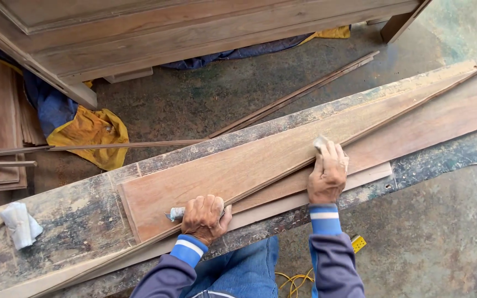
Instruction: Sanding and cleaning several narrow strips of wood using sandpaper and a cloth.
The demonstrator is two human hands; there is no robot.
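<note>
1. On the worn bench point(73, 221), across the stacked boards point(238, 165): a thin wooden strip point(393, 113), long and probably light and whippy, so better pressed flat at two places than lifted by one end.
2. Left hand point(204, 218): curled, pressing a small pale pad point(175, 213) by the strip.
3. Right hand point(327, 174): fingers together, pressing a grey pad point(320, 142) on the strip.
4. At left on the bench: a folded white cloth point(21, 223). No labels or signs visible.
</note>
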